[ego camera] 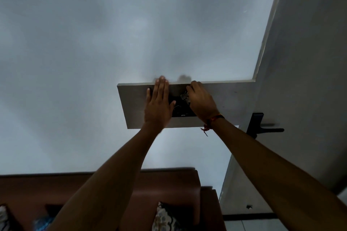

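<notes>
A grey door panel (225, 99) juts out from the right, and a black lock plate (181, 111) is set in its face. My left hand (159, 105) lies flat on the panel just left of the lock, fingers straight and reaching past the top edge. My right hand (201, 102) curls round a small bunch of metal keys (185, 97) at the top of the lock plate. A red thread band (211, 122) circles my right wrist. The keyhole itself is hidden by my hands.
A black lever handle (266, 127) sticks out of the grey surface to the right. Brown wooden furniture (169, 184) fills the lower frame, with patterned cushions (165, 217) beneath it. A plain white wall (93, 62) lies behind everything.
</notes>
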Motion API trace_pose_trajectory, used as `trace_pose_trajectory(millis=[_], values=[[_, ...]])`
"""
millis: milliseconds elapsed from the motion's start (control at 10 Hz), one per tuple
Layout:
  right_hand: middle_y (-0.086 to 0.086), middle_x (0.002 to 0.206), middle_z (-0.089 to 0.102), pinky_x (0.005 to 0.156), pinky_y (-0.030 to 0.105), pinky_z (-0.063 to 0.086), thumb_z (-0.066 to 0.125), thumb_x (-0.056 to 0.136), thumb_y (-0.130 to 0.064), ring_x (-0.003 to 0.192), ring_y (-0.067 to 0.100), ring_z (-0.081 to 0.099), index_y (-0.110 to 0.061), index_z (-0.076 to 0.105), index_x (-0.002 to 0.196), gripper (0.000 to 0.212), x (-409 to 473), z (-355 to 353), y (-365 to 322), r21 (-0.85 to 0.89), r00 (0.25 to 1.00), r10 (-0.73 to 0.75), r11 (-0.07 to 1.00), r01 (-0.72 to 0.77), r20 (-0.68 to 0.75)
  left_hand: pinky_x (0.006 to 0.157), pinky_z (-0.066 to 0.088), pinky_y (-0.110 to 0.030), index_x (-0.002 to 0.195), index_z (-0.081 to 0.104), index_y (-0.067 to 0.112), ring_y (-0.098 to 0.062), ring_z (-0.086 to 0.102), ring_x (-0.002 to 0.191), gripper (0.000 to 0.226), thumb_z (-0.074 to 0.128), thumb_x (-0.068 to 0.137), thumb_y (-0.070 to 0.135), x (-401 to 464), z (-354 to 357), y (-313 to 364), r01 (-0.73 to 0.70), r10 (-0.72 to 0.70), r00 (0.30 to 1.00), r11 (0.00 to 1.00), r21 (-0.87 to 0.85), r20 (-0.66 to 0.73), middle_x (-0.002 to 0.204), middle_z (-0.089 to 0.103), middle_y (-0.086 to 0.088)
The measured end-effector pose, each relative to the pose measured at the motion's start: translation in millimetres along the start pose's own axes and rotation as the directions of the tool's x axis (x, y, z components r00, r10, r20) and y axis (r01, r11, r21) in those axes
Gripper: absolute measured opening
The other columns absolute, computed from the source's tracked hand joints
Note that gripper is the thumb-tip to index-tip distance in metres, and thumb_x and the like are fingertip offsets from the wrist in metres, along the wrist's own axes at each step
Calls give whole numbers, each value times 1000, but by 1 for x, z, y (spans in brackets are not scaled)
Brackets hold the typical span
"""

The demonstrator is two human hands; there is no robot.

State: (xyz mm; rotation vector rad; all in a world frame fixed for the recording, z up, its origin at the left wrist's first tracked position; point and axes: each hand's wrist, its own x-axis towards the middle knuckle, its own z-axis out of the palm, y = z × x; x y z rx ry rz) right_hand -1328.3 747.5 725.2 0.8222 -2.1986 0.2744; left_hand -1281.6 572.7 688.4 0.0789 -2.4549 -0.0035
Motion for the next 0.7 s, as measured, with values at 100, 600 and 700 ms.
trace_pose_trajectory(millis=[100, 600, 700], values=[[24, 104, 61, 65, 47, 58, 56, 81, 3, 95, 39, 60, 5, 63, 92, 13, 10, -8, 0, 8, 997, -18, 1000, 17, 71, 132, 17, -52, 167, 10, 9, -24, 4, 165, 78, 40, 106, 48, 0, -1, 1, 8, -8, 1000, 1000, -6, 11, 177, 5, -8], [15, 105, 55, 70, 42, 52, 64, 81, -8, 97, 34, 56, -5, 56, 109, 29, 23, -44, 3, 32, 946, 58, 997, -72, 319, 134, 5, -53, 167, -4, 10, -23, -10, 164, 79, 23, 109, 56, 7, -43, 5, -22, 5, 975, 997, 74, 224, 177, -10, -7], [16, 117, 57, 78, 45, 55, 60, 79, -11, 108, 35, 53, -7, 55, 124, 46, 30, -61, 6, 13, 972, 73, 997, -78, 225, 134, 4, -52, 167, -2, 10, -22, -6, 165, 77, 23, 110, 54, 17, -64, 7, -28, 16, 988, 997, 78, 156, 177, -6, -7]])
